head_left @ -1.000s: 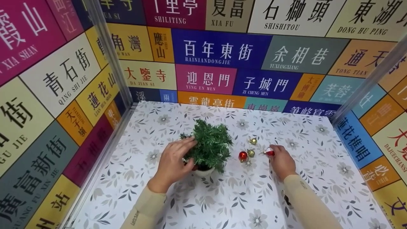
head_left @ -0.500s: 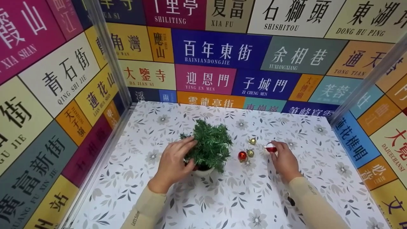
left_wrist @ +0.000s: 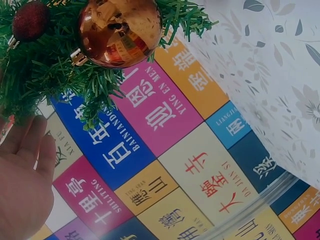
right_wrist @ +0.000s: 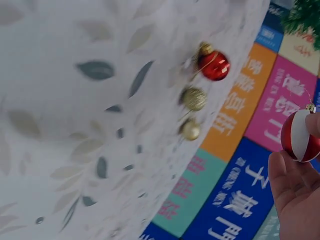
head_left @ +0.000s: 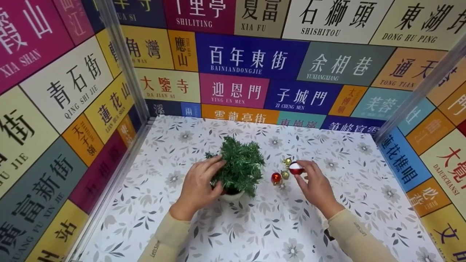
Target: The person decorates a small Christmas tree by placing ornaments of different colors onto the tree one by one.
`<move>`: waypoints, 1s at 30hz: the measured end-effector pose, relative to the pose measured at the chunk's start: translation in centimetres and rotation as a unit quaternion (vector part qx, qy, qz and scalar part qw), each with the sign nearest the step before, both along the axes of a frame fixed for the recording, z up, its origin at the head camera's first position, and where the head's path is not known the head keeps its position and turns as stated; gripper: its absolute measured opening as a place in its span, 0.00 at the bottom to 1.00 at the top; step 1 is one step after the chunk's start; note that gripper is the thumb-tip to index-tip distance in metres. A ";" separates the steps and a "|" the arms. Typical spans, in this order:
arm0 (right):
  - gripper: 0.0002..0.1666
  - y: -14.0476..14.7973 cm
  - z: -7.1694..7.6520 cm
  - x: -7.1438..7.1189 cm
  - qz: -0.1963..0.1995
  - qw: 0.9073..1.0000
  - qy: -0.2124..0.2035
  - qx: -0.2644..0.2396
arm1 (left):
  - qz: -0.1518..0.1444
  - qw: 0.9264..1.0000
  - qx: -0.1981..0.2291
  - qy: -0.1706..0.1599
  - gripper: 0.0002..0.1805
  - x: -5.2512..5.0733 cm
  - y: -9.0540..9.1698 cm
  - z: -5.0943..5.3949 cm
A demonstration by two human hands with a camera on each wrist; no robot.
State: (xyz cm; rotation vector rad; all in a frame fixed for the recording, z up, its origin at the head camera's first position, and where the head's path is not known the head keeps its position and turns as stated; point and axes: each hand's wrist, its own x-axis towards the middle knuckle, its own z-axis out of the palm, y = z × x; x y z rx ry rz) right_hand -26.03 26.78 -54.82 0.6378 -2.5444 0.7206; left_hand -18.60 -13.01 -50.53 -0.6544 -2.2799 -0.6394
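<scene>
A small green artificial tree [head_left: 242, 163] stands in a pale pot [head_left: 233, 197]. The left hand [head_left: 200, 183] rests against the tree's left side, fingers spread and lightly bent. In the left wrist view, a shiny copper ball [left_wrist: 120, 32] and a dark red ball [left_wrist: 31, 21] hang among the branches [left_wrist: 90, 82] near the left hand [left_wrist: 25, 175]. The right hand [head_left: 318, 185] pinches a red and white ball [head_left: 296, 167] to the right of the tree; the right wrist view shows that ball [right_wrist: 299, 136] between thumb and fingers of the right hand [right_wrist: 300, 200].
Between the tree and the right hand, a shiny red ball [head_left: 276, 178] and two gold balls, one nearer [head_left: 285, 175] and one farther [head_left: 287, 161], lie on the floral surface [head_left: 174, 233]. Sign-covered walls [head_left: 251, 54] stand behind and at both sides.
The right hand has lifted the red and white ball and moved it left towards the gold balls; more of the ball shows. The left hand stays at the tree.
</scene>
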 end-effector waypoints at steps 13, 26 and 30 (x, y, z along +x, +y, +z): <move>0.35 -3.7 2.8 3.4 0.091 0.995 0.023 -0.045 | 0.003 1.000 0.003 -0.001 0.30 -0.1 0.0 -0.3; 0.34 -6.4 3.4 6.4 0.160 0.981 0.007 -0.112 | 0.000 1.000 0.010 0.009 0.31 -0.1 0.2 -0.1; 0.32 -7.3 3.2 7.1 0.174 0.976 -0.012 -0.129 | -0.002 1.000 0.012 0.011 0.30 -0.1 0.3 -0.2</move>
